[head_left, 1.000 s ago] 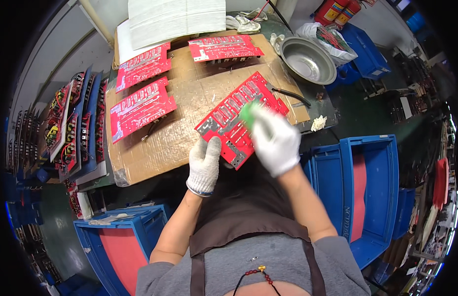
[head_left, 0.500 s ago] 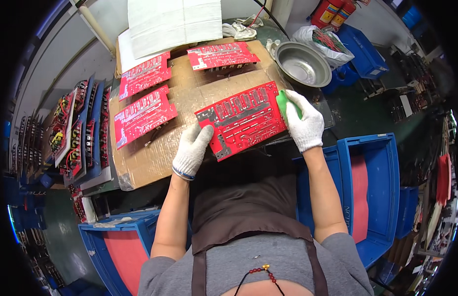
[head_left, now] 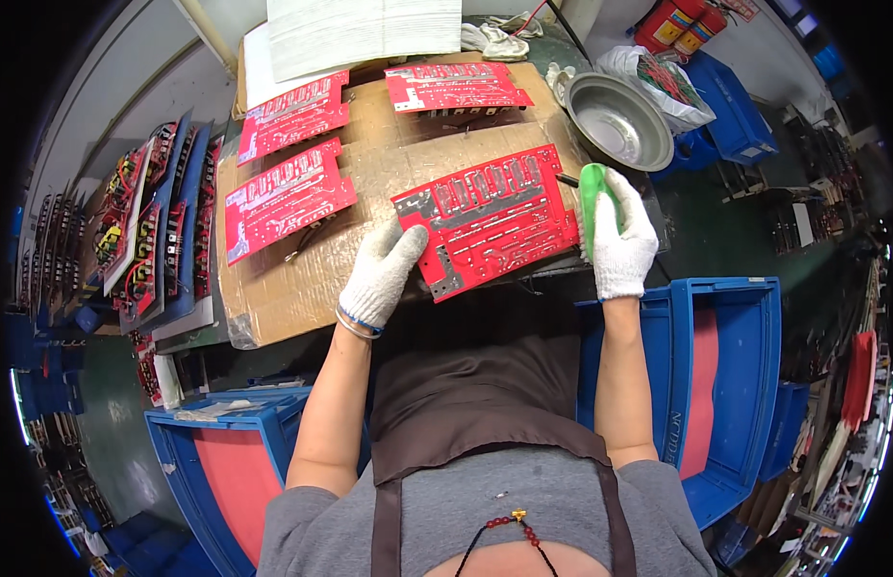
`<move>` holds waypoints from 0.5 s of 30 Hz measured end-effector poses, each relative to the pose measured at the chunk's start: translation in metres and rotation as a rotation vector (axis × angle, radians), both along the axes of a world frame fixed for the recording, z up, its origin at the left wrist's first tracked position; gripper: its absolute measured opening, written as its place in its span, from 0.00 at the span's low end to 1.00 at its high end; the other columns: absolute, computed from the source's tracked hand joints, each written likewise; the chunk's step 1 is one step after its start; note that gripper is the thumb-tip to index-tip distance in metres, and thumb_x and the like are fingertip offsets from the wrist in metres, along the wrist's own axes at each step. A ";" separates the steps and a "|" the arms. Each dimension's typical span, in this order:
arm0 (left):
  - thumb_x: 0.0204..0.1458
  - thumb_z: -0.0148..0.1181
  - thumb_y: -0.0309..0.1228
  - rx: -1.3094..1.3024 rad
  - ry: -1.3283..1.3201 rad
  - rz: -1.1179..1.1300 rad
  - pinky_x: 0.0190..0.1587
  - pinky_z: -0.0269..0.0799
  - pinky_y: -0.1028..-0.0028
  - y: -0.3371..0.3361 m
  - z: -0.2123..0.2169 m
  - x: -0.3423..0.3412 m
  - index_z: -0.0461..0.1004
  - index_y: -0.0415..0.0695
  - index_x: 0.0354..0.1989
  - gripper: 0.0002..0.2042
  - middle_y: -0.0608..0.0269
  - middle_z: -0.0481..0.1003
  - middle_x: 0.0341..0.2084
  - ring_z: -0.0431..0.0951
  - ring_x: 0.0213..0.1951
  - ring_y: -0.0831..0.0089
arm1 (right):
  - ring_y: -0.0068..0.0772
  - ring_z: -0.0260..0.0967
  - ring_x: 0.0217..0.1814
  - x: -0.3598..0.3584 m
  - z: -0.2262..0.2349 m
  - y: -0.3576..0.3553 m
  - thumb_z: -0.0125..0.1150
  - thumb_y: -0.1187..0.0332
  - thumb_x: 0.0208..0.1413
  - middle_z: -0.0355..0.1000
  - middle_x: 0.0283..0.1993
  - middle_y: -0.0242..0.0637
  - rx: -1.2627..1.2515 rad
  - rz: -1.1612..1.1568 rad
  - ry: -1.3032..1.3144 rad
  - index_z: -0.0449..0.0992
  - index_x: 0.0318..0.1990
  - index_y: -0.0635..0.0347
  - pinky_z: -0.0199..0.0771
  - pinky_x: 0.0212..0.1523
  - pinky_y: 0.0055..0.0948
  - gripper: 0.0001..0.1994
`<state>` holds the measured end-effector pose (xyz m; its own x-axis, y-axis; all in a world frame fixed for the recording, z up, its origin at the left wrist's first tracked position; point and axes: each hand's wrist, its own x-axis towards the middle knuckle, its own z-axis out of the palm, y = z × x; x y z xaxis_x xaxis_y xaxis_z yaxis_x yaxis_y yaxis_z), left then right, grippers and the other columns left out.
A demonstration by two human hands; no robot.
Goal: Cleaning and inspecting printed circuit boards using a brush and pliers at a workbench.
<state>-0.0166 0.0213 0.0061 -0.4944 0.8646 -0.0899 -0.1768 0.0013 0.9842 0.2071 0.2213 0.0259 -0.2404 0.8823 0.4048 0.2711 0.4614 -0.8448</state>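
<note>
A red circuit board [head_left: 499,231] lies tilted in front of me, its soldered underside facing up. At its left edge my left hand [head_left: 379,274], in a white knitted glove, grips the board with the thumb on top. My right hand [head_left: 624,245], gloved the same way, is closed round a green scrubbing brush [head_left: 590,192] just off the board's right edge. Pale bristles show along the brush's side towards the board. A dark thin part sticks out near the board's upper right corner.
Further red boards [head_left: 290,197] rest on a cardboard-covered bench [head_left: 369,183]. A metal basin [head_left: 619,120] stands at the right, with spare gloves [head_left: 494,40] at the back. Blue crates [head_left: 725,385] flank me. Upright boards [head_left: 167,231] crowd the left, and fire extinguishers [head_left: 672,24] stand far right.
My right hand has moved right with the brush, off the board's edge, and the brush now stands more upright. My left hand still holds the board. The whole view has shifted slightly.
</note>
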 end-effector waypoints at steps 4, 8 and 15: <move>0.68 0.57 0.40 -0.078 -0.061 -0.023 0.45 0.77 0.75 0.001 0.005 -0.001 0.73 0.37 0.60 0.21 0.65 0.81 0.44 0.79 0.41 0.80 | 0.33 0.78 0.57 -0.021 0.008 -0.017 0.60 0.76 0.63 0.80 0.55 0.46 0.244 0.036 -0.065 0.79 0.57 0.66 0.75 0.61 0.31 0.16; 0.69 0.55 0.44 0.085 0.087 -0.014 0.38 0.76 0.77 -0.002 -0.006 -0.006 0.74 0.38 0.58 0.22 0.66 0.80 0.38 0.78 0.36 0.81 | 0.43 0.81 0.39 -0.073 0.024 -0.116 0.65 0.74 0.56 0.81 0.43 0.45 0.376 0.425 -0.342 0.82 0.53 0.54 0.83 0.43 0.35 0.16; 0.69 0.57 0.40 0.023 0.127 0.073 0.43 0.75 0.75 -0.010 -0.003 0.002 0.76 0.36 0.54 0.18 0.65 0.80 0.39 0.78 0.39 0.79 | 0.47 0.81 0.37 -0.082 0.031 -0.032 0.60 0.71 0.57 0.82 0.40 0.41 0.451 0.275 -0.387 0.82 0.50 0.47 0.83 0.39 0.37 0.14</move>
